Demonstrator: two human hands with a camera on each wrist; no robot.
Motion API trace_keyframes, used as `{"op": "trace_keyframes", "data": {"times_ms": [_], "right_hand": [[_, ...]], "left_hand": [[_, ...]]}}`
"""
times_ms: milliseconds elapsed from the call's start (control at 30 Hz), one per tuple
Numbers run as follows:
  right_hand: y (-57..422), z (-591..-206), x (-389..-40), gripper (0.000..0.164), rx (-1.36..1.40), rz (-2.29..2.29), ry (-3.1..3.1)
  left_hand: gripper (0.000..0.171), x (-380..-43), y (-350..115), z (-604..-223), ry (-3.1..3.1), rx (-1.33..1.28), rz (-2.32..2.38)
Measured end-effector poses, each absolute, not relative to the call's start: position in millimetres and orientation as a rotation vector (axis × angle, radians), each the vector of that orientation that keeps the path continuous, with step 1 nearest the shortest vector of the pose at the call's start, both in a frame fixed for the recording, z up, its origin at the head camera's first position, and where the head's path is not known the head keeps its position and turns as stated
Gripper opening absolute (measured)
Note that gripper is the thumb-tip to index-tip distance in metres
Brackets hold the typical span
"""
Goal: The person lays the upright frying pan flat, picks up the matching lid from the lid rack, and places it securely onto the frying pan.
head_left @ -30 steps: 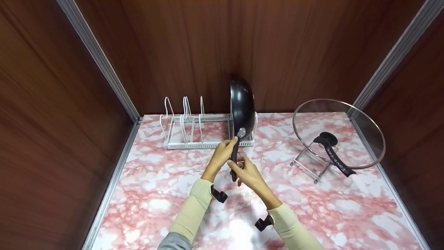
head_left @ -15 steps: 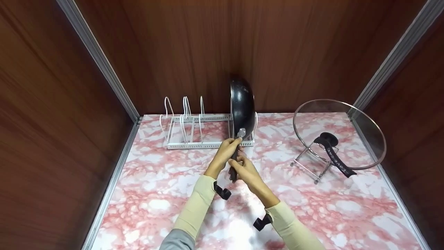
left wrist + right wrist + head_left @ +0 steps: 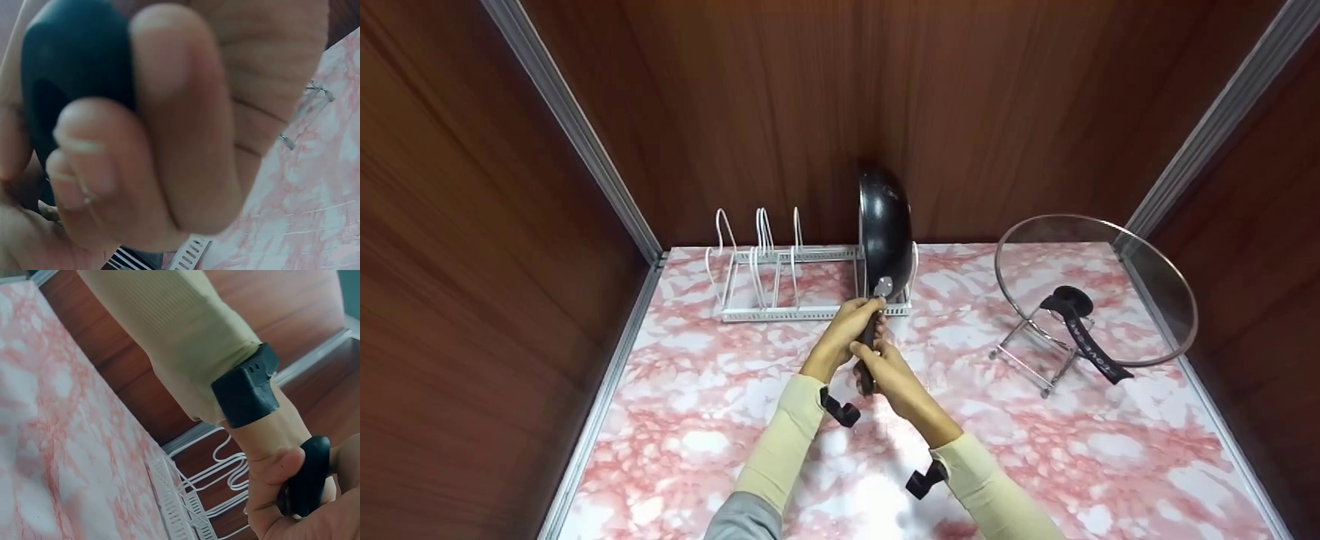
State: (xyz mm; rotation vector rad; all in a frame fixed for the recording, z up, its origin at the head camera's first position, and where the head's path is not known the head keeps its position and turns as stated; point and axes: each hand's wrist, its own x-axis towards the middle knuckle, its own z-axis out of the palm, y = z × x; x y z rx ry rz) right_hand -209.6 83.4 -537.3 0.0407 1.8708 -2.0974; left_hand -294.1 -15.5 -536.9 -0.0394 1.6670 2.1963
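A black wok (image 3: pixel 886 225) stands on its edge at the right end of a white wire rack (image 3: pixel 780 316), its open side facing left. Its dark handle (image 3: pixel 869 330) points toward me. My left hand (image 3: pixel 840 337) grips the handle close to the metal joint. Nearer the handle's tip, my right hand (image 3: pixel 891 375) holds it with thumb on top and fingers curled beneath. Close up in the left wrist view, curled fingers (image 3: pixel 185 129) wrap the black handle (image 3: pixel 79 62). The handle's end (image 3: pixel 312 475) also shows between both hands in the right wrist view.
A large glass lid (image 3: pixel 1162 300) with a black knob and strap-like handle (image 3: pixel 1084 339) leans on a small wire stand (image 3: pixel 1020 360) at the right. Several white loops rise from the rack's left part. Brown walls (image 3: pixel 840 90) enclose the marbled table (image 3: pixel 720 450).
My left hand has shifted slightly right along the handle and grips it more fully. The right hand has hardly moved. The wok stays in nearly the same place.
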Motion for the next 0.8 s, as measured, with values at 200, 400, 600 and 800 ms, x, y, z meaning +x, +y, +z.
{"op": "trace_keyframes", "data": {"times_ms": [200,400,600,800], "right_hand": [[80.6,-537.9,-209.7,0.015,0.024,-2.120,1.807],[79.6,-536.0,-211.0,0.010,0.017,-2.151,1.653],[76.8,-536.5,-212.7,0.018,0.056,-2.135,1.638],[72.8,-537.1,-213.8,0.020,0.102,-2.119,1.658]], "left_hand": [[0.015,-295.4,-17.1,-537.5,1.548,-0.047,2.206],[0.015,-296.9,-19.4,-538.4,1.505,-0.061,2.202],[0.014,-298.4,-18.9,-537.6,1.514,-0.077,2.166],[0.016,-298.2,-16.9,-537.4,1.561,-0.068,2.130]]}}
